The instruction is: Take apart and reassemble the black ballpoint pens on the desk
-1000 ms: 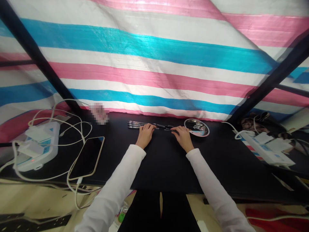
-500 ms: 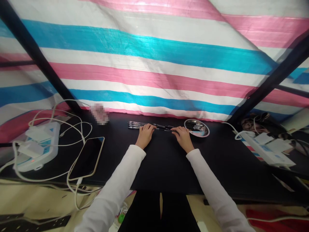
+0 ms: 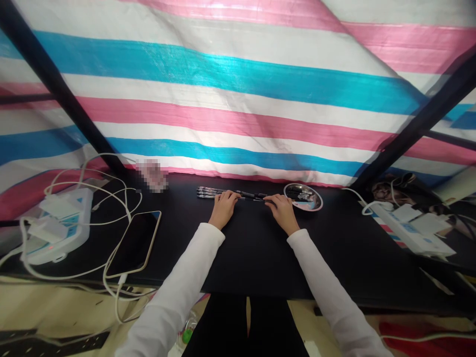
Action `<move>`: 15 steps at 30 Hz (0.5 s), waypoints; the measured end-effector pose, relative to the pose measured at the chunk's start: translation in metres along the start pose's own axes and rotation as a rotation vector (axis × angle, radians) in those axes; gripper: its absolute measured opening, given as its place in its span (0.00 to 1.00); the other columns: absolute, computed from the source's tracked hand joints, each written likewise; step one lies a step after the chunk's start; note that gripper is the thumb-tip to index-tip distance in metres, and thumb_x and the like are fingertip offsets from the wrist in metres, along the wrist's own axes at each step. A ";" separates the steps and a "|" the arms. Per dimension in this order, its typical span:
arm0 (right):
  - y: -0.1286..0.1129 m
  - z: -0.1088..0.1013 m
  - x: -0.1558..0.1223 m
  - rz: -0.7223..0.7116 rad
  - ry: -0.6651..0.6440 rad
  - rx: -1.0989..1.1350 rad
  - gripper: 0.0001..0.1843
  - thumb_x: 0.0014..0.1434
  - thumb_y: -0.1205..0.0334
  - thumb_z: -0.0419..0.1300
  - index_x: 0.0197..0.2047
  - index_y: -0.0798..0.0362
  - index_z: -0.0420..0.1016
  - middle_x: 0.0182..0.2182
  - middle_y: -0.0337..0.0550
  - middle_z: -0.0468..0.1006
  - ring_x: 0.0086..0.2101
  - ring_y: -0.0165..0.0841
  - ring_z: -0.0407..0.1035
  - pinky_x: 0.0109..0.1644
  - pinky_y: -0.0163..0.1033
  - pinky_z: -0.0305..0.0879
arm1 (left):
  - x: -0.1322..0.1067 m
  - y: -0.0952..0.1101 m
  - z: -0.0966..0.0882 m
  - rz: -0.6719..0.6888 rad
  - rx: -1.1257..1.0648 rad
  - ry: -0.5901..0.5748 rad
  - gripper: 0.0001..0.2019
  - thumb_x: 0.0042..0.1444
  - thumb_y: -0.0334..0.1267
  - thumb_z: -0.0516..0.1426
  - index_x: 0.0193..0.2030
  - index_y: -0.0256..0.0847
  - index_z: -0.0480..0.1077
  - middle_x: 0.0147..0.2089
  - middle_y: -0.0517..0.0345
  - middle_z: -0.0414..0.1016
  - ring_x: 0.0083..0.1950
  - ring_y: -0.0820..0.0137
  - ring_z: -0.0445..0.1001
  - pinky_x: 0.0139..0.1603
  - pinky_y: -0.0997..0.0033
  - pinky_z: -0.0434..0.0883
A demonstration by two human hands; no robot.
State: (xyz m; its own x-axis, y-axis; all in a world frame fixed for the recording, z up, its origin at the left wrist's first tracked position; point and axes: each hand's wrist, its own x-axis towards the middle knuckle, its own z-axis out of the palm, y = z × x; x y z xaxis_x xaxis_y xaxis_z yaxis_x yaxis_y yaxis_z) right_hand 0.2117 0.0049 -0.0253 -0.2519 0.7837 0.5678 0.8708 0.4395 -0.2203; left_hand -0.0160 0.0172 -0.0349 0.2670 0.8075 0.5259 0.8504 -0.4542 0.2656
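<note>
Several slim pens (image 3: 206, 191) with clear, shiny barrels lie side by side on the black table (image 3: 256, 253). My left hand (image 3: 223, 208) is over them, its fingers closed on the nearest pen (image 3: 248, 199). At the right end of that same pen, my right hand (image 3: 281, 212) pinches the black part. Behind my hands, other dark pen parts (image 3: 265, 195) lie in the row. A shiny round bowl (image 3: 320, 201) stands just right of my right hand and has several black, pen-like pieces (image 3: 299, 194) in it. My fingers partly hide the pens.
A phone (image 3: 136, 243) on a charging cable lies at the left, beside a white power strip (image 3: 80, 223) with tangled cables. Another power strip (image 3: 412, 230) with plugs is at the right. A blurred pink object (image 3: 153, 174) sits at the back left, before a striped sheet (image 3: 238, 119).
</note>
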 end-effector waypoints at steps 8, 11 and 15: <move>-0.002 0.000 0.000 -0.018 -0.008 -0.007 0.10 0.62 0.61 0.51 0.42 0.48 0.73 0.36 0.43 0.75 0.38 0.35 0.66 0.43 0.41 0.53 | 0.000 0.000 -0.001 -0.012 0.015 -0.013 0.12 0.63 0.33 0.46 0.47 0.45 0.67 0.45 0.53 0.69 0.49 0.66 0.66 0.47 0.64 0.56; -0.002 0.000 0.000 -0.016 -0.013 -0.004 0.10 0.62 0.61 0.52 0.42 0.48 0.73 0.36 0.42 0.75 0.38 0.35 0.66 0.43 0.41 0.53 | 0.000 0.000 -0.001 -0.007 0.005 -0.019 0.12 0.64 0.33 0.46 0.47 0.46 0.67 0.45 0.54 0.69 0.48 0.67 0.66 0.47 0.64 0.56; -0.001 0.000 -0.001 -0.011 -0.014 0.029 0.10 0.62 0.60 0.51 0.42 0.48 0.73 0.36 0.43 0.75 0.38 0.36 0.66 0.44 0.41 0.53 | 0.000 0.000 0.000 0.023 -0.028 -0.026 0.12 0.64 0.33 0.46 0.47 0.46 0.67 0.45 0.56 0.69 0.47 0.68 0.66 0.48 0.65 0.55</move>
State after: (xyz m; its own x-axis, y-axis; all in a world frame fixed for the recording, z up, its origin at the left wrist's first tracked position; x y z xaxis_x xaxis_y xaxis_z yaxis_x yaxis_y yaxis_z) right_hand 0.2111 0.0042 -0.0257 -0.2674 0.7846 0.5593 0.8555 0.4604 -0.2369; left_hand -0.0163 0.0170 -0.0349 0.2985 0.8058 0.5115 0.8308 -0.4831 0.2763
